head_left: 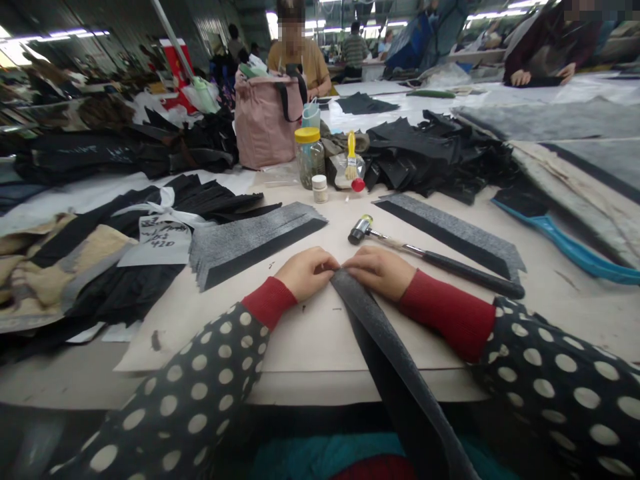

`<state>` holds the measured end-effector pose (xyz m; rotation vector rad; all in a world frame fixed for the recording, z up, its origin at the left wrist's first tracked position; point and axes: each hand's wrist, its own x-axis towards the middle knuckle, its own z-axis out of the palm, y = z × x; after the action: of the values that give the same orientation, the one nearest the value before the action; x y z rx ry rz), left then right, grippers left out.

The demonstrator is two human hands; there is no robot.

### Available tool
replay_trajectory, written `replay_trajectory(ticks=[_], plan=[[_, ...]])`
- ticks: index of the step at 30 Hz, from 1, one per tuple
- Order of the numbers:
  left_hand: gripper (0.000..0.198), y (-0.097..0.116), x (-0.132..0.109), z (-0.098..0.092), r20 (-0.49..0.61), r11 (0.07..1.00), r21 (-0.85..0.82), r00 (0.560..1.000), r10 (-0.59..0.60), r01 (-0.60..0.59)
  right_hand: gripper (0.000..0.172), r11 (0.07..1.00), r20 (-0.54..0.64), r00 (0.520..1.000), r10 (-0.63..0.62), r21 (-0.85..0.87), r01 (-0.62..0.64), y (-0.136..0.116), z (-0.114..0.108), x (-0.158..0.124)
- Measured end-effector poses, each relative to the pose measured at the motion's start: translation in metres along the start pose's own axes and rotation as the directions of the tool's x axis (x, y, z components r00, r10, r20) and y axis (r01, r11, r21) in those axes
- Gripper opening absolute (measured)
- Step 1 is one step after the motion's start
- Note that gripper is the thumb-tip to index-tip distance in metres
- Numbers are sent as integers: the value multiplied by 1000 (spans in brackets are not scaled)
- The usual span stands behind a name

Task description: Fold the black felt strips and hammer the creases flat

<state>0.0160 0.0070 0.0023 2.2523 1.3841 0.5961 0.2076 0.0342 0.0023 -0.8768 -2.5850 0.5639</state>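
A long grey-and-black fabric strip point(385, 347) runs from the table's middle down over the near edge. My left hand point(306, 272) pinches its far end from the left, fingers curled. My right hand point(380, 270) presses and grips the same end from the right. The two hands nearly touch. A hammer point(430, 257) with a dark handle lies just beyond my right hand. A stack of similar grey-black strips point(250, 240) lies to the upper left, and another strip point(450, 233) lies to the upper right.
Behind stand a yellow-lidded jar point(309, 157), a small white bottle point(320, 189), a brush point(351, 160) and a pink bag point(263, 120). Black fabric piles point(440, 157) lie at both sides. A blue tool point(565, 247) rests at the right. Other people work at the far tables.
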Motion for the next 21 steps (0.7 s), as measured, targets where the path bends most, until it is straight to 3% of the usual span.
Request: replay_trajectory(ticks=[5,13,17,21], plan=[[12,-2,-1,0,-8,999,9,999,40,-40,19,1000,-27,1000,3,5,-3,-1,3,3],[18,-20,-1,-5,12,960,-53,961,275,-274,23,987,13,998,-63,-150,64,-9,3,1],[22,-22,-2,-8,30,929,56,930,366,-367,22,958,67,995,-79,-271,94,-14,1,1],[25,-20,-4,-11,122,839,231,870,478,-493,21,900,176,980,-97,-405,162,-21,-1,3]])
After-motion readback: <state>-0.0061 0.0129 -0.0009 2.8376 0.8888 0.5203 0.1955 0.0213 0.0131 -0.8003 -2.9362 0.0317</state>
